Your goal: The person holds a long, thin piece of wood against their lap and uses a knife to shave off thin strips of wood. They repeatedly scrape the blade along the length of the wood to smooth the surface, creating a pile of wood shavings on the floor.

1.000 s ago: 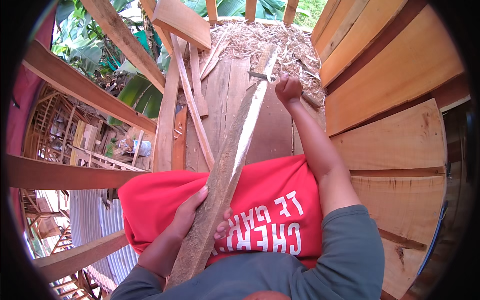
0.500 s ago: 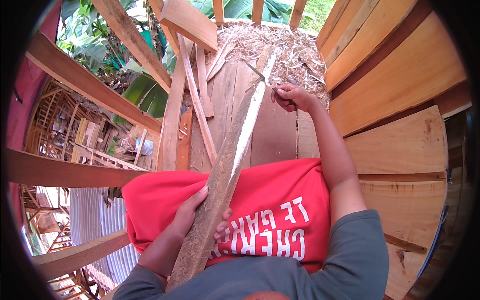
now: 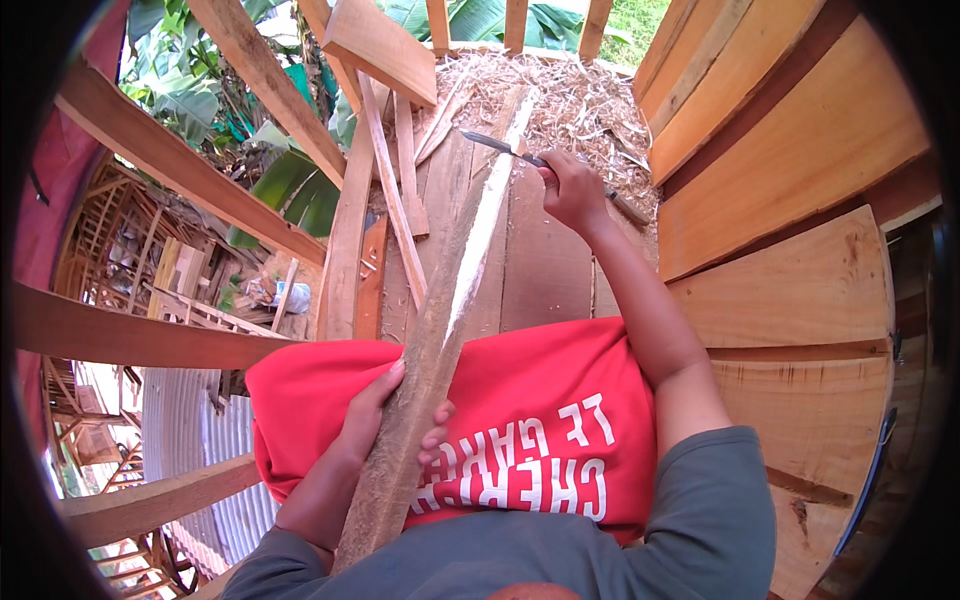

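Note:
A long squared timber (image 3: 432,330) slants from my body out over the plank floor, rough and brown, with a freshly cut pale strip along its right edge. My left hand (image 3: 395,420) is wrapped round its near part, thumb on the left side and fingers showing on the right. Farther out, my right hand (image 3: 575,190) is closed round the handle of a dark-bladed knife (image 3: 488,142). The blade lies across the timber near its far end, its tip pointing left. Much of the handle is hidden in my fist.
Curly wood shavings (image 3: 580,105) cover the far floor. Loose wood strips (image 3: 400,200) lie left of the timber, beside a thick wood block (image 3: 380,50). Board walls (image 3: 790,160) rise on the right; open slats (image 3: 190,190) stand on the left. Red cloth (image 3: 320,400) covers my lap.
The knife and my right hand have turned, so more of the blade shows, reaching farther left across the timber. The timber's far end has shifted slightly left. My left hand keeps its hold.

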